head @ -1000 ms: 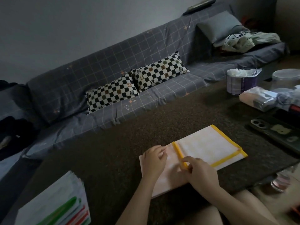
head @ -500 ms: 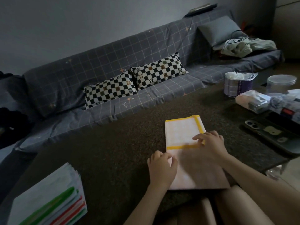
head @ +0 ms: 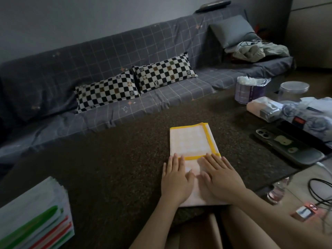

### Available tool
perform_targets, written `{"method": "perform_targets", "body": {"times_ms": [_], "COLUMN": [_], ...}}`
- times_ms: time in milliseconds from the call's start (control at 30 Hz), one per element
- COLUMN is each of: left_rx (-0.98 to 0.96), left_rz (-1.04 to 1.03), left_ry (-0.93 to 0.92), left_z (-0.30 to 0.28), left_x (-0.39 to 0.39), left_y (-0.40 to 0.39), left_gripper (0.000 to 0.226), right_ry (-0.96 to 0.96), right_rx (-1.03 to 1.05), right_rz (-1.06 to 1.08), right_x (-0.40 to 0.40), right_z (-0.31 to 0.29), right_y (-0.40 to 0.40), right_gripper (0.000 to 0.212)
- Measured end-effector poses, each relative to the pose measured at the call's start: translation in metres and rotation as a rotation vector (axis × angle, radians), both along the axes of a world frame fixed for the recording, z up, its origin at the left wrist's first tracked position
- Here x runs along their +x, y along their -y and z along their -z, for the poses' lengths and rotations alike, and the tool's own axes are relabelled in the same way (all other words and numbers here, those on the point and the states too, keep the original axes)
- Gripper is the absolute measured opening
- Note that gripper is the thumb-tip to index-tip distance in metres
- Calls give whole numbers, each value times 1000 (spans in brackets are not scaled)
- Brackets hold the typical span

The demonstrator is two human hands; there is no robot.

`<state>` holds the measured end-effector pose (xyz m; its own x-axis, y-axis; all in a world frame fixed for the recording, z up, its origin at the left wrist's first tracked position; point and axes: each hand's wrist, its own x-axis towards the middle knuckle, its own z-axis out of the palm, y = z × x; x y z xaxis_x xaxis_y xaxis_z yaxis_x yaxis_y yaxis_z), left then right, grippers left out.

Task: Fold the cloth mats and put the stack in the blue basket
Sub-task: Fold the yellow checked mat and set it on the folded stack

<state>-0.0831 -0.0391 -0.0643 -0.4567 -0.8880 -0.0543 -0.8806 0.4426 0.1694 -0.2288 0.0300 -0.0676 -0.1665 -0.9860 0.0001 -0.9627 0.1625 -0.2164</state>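
Observation:
A pale cloth mat with a yellow border (head: 190, 141) lies folded lengthwise on the dark table (head: 116, 168), its long side pointing away from me. My left hand (head: 175, 180) and my right hand (head: 218, 178) both lie flat on its near half, side by side, fingers straight and pressing down. A stack of folded mats with green and red edges (head: 34, 216) sits at the table's near left corner. No blue basket is in view.
A phone in a dark case (head: 287, 146) lies on the table to the right, with tissue packs (head: 264, 108), a tissue roll (head: 250, 88) and a round lidded jar (head: 294, 88) behind it. A grey sofa with checkered cushions (head: 136, 81) runs along the far side. Cables lie on the floor at right.
The mat was turned so its length points away from me. My right hand came back from the yellow edge, and both hands now lie flat on the near half.

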Motion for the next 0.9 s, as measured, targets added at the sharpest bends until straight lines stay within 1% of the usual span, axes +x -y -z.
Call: {"method": "perform_targets", "body": {"times_ms": [33,67,200,267,333,400,467,500,567,633,733,833,900], "left_rx": [-2,-6,-17,-19,-46,-140,-220,-216,-107,-16,16,76,129], "left_rz": [-8,-13,-14,-28,-69,-81,-83,-87,-139,-221,-376,-562,-629], "left_ry": [2,1,-28,-64,-133,-179,-291,-349,-471,-599,-660,-733,-782], "left_z": [0,0,-1,-1,-4,-8,-11,-15,-23,-27,-24,-18,-15], "left_x": [-1,-1,-1,-1,-1,-1,-4,-6,-13,-18,-21,-22,-23], "left_y": [0,-1,0,1,1,2,8,11,20,29,42,55,64], "left_gripper": [64,65,66,63,56,44,32,28,22,19,24,20,26], "right_ry": [1,2,-11,-36,-41,30,194,293,459,551,611,642,622], "right_rx": [7,11,37,56,31,-49,-184,-236,-290,-304,-316,-334,-332], "right_rz": [38,73,185,175,131,94,105,135,217,310,459,586,669], "right_x": [0,0,3,2,-5,-14,-22,-23,-22,-21,-24,-27,-27], "right_z": [0,0,-4,-9,-18,-23,-23,-24,-26,-28,-27,-23,-21], "right_y": [0,-1,0,0,1,1,6,9,19,29,43,54,62], "right_gripper": [64,62,68,69,64,52,42,38,33,30,28,6,8]}}
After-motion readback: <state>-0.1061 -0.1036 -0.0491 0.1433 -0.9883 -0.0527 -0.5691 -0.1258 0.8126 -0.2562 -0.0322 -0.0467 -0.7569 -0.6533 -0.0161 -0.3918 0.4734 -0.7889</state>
